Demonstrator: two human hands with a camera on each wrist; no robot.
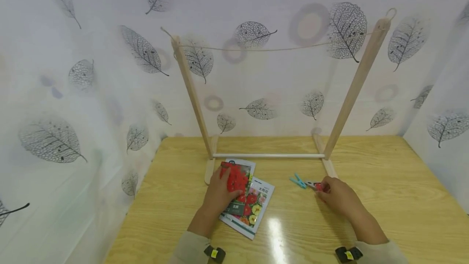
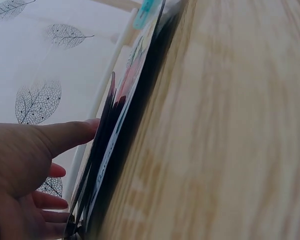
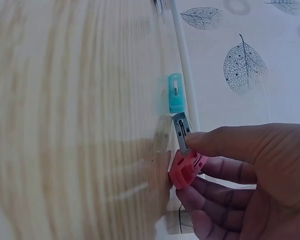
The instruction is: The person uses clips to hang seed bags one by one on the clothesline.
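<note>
Left hand (image 1: 220, 194) flat, fingers straight, on seed packet (image 1: 239, 182); right hand (image 1: 338, 196) pinches red clip (image 3: 186, 169).

Lighting was bright, even and diffuse. One white glare patch sat on the worktop (image 1: 277, 231) between the forearms; shadows were faint and soft. Head view was sharp at centre, with wide-angle bending toward the edges. Both wrist views were soft: near wood grain smeared, left hand (image 2: 20, 175) blurred, close-up perspective stretched.

Left hand (image 2: 17, 175) touches seed packets (image 2: 121, 112).
</note>
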